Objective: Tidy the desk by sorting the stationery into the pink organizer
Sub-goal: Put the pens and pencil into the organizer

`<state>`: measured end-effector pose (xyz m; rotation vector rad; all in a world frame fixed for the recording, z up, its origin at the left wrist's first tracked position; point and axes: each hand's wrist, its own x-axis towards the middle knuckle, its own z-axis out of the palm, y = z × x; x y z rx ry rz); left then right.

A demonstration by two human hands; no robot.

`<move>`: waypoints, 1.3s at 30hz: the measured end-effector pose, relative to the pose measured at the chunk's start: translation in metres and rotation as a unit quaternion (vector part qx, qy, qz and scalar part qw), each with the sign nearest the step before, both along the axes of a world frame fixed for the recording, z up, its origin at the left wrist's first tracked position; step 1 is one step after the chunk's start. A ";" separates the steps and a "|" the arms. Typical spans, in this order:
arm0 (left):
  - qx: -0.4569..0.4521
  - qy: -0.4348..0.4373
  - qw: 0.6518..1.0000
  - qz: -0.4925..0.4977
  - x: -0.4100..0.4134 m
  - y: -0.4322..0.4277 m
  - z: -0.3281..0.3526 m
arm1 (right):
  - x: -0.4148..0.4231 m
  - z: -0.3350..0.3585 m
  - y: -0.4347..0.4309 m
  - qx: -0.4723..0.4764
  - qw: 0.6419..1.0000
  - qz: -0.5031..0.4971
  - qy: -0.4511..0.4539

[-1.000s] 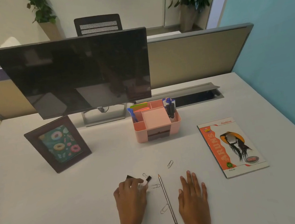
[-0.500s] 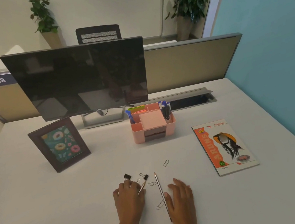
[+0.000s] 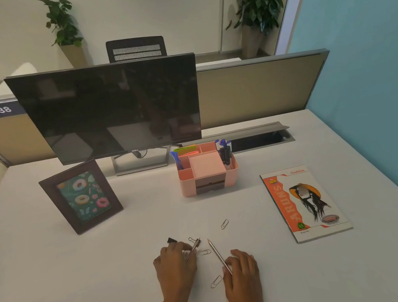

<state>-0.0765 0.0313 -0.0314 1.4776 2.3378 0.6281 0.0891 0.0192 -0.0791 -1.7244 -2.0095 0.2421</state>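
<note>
The pink organizer (image 3: 233, 174) stands mid-desk and holds blue pens, markers and coloured sticky notes. My left hand (image 3: 175, 265) pinches a black binder clip (image 3: 196, 244) by its wire handle, just off the desk. A second black binder clip (image 3: 171, 240) lies just beyond that hand. My right hand (image 3: 242, 271) curls over the near end of a pencil (image 3: 213, 248), whose tip points away from me. Three paper clips lie loose: a far one (image 3: 224, 223), one (image 3: 204, 252) between my hands, and a near one (image 3: 216, 281).
A dark monitor (image 3: 117, 108) stands behind the organizer. To its left leans a framed doughnut picture (image 3: 82, 196). An orange-and-white notebook (image 3: 304, 202) lies at the right. A cable slot (image 3: 257, 141) and a partition close off the desk's back; a blue wall runs along the right.
My right hand slid left from flat on the desk onto the pencil's near end. My left hand took hold of the binder clip. The camera tilted slightly up.
</note>
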 end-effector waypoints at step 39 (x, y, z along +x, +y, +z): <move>0.206 -0.246 0.935 0.151 -0.033 0.183 0.071 | 0.000 -0.014 0.008 0.018 0.999 0.020 -0.029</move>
